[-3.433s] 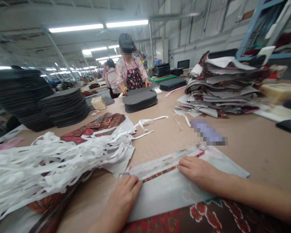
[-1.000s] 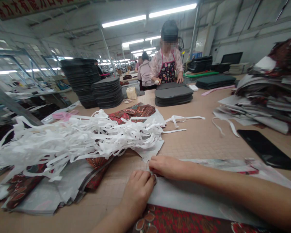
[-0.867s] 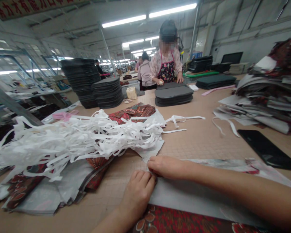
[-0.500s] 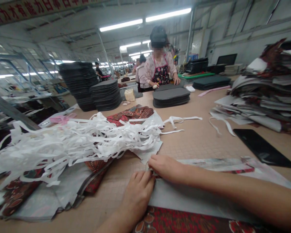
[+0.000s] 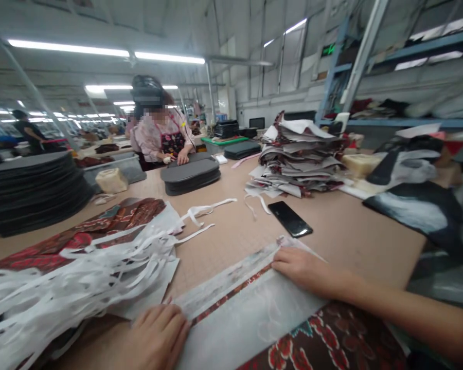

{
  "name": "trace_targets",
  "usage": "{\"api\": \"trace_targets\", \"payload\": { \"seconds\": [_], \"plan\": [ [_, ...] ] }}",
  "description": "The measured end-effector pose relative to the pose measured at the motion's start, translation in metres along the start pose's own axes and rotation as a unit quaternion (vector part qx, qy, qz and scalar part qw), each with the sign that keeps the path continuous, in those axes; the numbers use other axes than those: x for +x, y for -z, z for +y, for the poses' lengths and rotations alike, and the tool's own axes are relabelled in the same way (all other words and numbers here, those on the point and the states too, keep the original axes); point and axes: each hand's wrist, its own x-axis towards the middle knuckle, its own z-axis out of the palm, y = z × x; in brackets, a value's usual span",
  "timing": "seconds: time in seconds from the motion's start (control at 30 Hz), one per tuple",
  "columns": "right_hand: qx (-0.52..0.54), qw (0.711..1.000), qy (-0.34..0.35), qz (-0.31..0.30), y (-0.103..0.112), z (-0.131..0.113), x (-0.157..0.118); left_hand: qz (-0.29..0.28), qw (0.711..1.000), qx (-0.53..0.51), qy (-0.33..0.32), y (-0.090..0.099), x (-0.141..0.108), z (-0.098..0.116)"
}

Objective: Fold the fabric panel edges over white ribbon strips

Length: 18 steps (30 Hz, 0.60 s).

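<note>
A patterned fabric panel (image 5: 250, 313) with a pale backing lies on the table in front of me, its red-and-brown floral side showing along the near edge. Across it runs a narrow red-brown strip beside a whitish folded band. My right hand (image 5: 304, 270) is closed at the far right end of this band, thumb and fingers pinching the fabric. At the near left end, my left hand (image 5: 158, 329) has its fingers curled together on the fabric edge; its fingertips are partly hidden. A heap of white ribbon strips (image 5: 96, 288) lies left of my left hand, over more patterned fabric (image 5: 88, 231).
A black phone (image 5: 291, 218) lies beyond my right hand. Behind it stands a tall stack of fabric pieces (image 5: 301, 159). Dark oval pads are stacked (image 5: 191, 174) before a co-worker (image 5: 162, 136), with a taller pile (image 5: 34, 190) at left. The table's right edge (image 5: 414, 262) shows.
My view has swung right. My right hand has slid rightward along the fabric band, away from my left hand; the two were together before. The strip between them is now uncovered.
</note>
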Motion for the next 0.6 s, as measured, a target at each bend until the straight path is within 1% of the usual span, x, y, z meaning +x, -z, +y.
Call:
{"api": "trace_targets", "payload": {
  "seconds": [0.1,0.17,0.27,0.33,0.4,0.47,0.6],
  "plan": [
    [0.030,0.993,-0.102,0.054,0.000,0.025,-0.014,-0.023,0.995,-0.090,-0.026,-0.025,0.056,0.025],
    [0.051,0.984,-0.145,0.093,-0.003,0.034,-0.018,-0.047,0.990,-0.124,-0.048,-0.044,0.094,0.045],
    [0.070,0.973,-0.172,0.138,-0.013,0.041,-0.021,-0.081,0.987,-0.121,-0.062,-0.067,0.145,0.071],
    [0.084,0.965,-0.186,0.162,-0.020,0.044,-0.022,-0.085,0.988,-0.109,-0.065,-0.077,0.171,0.085],
    [0.104,0.956,-0.201,0.184,-0.026,0.046,-0.022,-0.081,0.990,-0.098,-0.063,-0.083,0.188,0.094],
    [0.123,0.949,-0.214,0.195,-0.028,0.048,-0.022,-0.080,0.991,-0.089,-0.060,-0.086,0.198,0.100],
    [0.138,0.945,-0.230,0.190,-0.027,0.049,-0.019,-0.077,0.992,-0.079,-0.056,-0.088,0.203,0.105]
  ]
}}
